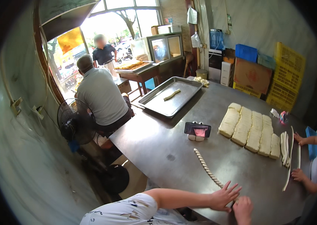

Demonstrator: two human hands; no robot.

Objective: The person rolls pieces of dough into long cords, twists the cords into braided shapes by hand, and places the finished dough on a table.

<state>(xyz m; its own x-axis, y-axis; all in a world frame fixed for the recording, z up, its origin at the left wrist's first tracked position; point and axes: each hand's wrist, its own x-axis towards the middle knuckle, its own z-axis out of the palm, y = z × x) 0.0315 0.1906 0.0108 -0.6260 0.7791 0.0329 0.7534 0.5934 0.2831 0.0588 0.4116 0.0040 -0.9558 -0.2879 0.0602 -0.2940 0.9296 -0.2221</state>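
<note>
While pressed flat with fingers spread, left hand [223,195] touches the near end of a twisted dough rope [208,168] lying on the steel table [166,150]. Right hand [243,210] just beside it, curled; fingers shut or not, cannot tell. Likely soft, light and stretchy, easily torn or untwisted: best lifted gently at both ends. Farther off, dough blocks [250,129], a phone on a stand [197,130], a baking tray [171,95].

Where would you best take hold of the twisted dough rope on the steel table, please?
Probably at both ends, from above. The twisted dough rope lies flat, long and soft, so one middle grip would let it sag. Its near end sits at the left hand; its far end is free.
</note>
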